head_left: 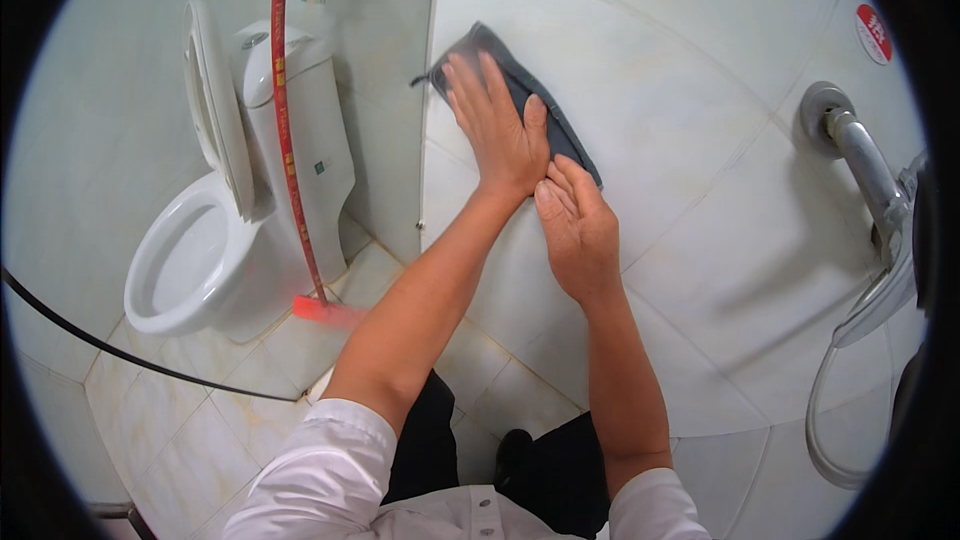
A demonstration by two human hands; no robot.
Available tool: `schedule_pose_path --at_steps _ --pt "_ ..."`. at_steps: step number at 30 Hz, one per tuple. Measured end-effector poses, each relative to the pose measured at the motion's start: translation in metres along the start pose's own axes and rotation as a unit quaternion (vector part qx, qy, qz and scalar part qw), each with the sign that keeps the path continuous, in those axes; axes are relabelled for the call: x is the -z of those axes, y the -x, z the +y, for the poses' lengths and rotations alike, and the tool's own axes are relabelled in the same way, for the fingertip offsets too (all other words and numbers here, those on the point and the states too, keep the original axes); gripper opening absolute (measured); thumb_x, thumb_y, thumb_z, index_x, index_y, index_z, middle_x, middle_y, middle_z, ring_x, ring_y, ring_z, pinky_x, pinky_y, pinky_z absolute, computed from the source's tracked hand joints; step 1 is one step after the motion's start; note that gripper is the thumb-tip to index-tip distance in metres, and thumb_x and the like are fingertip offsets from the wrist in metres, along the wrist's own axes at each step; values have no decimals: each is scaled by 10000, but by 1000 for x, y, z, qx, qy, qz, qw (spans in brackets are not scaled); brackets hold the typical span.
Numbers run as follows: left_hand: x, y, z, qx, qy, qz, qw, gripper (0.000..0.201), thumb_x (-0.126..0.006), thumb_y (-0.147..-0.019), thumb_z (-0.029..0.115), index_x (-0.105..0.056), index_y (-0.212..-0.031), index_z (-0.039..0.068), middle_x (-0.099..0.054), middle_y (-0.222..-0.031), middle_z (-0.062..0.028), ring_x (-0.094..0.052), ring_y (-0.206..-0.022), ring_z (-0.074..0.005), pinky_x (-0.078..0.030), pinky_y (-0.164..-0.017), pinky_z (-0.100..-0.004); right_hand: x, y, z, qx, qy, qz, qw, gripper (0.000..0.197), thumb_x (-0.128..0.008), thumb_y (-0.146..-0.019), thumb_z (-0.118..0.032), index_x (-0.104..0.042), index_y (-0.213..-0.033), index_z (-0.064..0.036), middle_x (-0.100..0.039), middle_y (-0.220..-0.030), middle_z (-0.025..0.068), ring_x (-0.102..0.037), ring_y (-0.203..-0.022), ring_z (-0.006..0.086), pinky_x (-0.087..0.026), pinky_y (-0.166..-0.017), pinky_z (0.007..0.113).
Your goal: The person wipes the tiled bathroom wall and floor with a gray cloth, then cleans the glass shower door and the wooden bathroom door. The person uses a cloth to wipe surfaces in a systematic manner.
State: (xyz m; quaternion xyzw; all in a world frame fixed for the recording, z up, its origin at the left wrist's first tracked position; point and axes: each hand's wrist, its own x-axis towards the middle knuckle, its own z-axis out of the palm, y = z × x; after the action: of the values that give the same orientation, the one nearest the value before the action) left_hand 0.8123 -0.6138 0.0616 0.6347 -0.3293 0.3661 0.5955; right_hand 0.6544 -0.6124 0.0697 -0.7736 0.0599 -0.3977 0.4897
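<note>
A white toilet [260, 262] is supported by the pale tiled floor [230, 425]. A red broom head [320, 311] is positioned beside it.

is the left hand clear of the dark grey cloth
No, the left hand is spread over the dark grey cloth, which lies against the pale tiled wall.

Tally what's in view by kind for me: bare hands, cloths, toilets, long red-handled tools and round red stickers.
Bare hands: 2, left hand and right hand
Dark grey cloth: 1
White toilet: 1
Long red-handled tool: 1
Round red sticker: 1
Total: 6
</note>
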Motion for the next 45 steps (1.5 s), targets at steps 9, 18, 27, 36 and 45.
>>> schedule_pose_path --at_steps 9,18,27,36,45 --pt "-4 140 -25 224 21 -12 974 766 -436 -1051 325 -78 -1620 -41 2 -1663 -357 -3 -1544 -528 -40 -1222 -622 2 52 44 -122 274 -69 951 464 -565 -1057 -318 -648 -1117 135 -732 -917 217 -735 -893 239 -577 -792 321" --pt "14 276 -38 388 40 -162 906 806 -436 -1067 379 -107 -1556 -171 -9 -1644 -387 -42 -1536 -529 -101 -1252 -525 -5 100 119 -431 133 -32 892 596 -449 -1076 -400 -685 -852 99 -704 -796 203 -710 -684 263 -564 -535 379" --pt "36 240 -55 659 214 -23 721 669 -625 -988 448 -505 -1333 -112 -485 -1370 -305 -500 -1237 -390 -376 -1096 -443 -32 119 146 -499 -76 145 851 405 -537 -1006 -241 -628 -1033 152 -707 -903 208 -703 -675 250 -541 -519 322" --pt "34 232 -81 685 225 38 692 191 -678 -878 122 -517 -875 20 -549 -787 -95 -563 -661 -210 -478 -551 -415 -53 119 179 -519 -122 165 830 309 -528 -971 -179 -619 -1055 103 -724 -955 186 -712 -681 231 -555 -525 312" --pt "50 244 -82 798 197 -42 568 174 -578 -874 50 -552 -971 -92 -597 -799 -197 -591 -516 -305 -465 -399 -519 -73 129 204 -558 -201 188 783 341 -586 -955 -223 -593 -1057 102 -664 -981 185 -695 -824 278 -589 -696 379"
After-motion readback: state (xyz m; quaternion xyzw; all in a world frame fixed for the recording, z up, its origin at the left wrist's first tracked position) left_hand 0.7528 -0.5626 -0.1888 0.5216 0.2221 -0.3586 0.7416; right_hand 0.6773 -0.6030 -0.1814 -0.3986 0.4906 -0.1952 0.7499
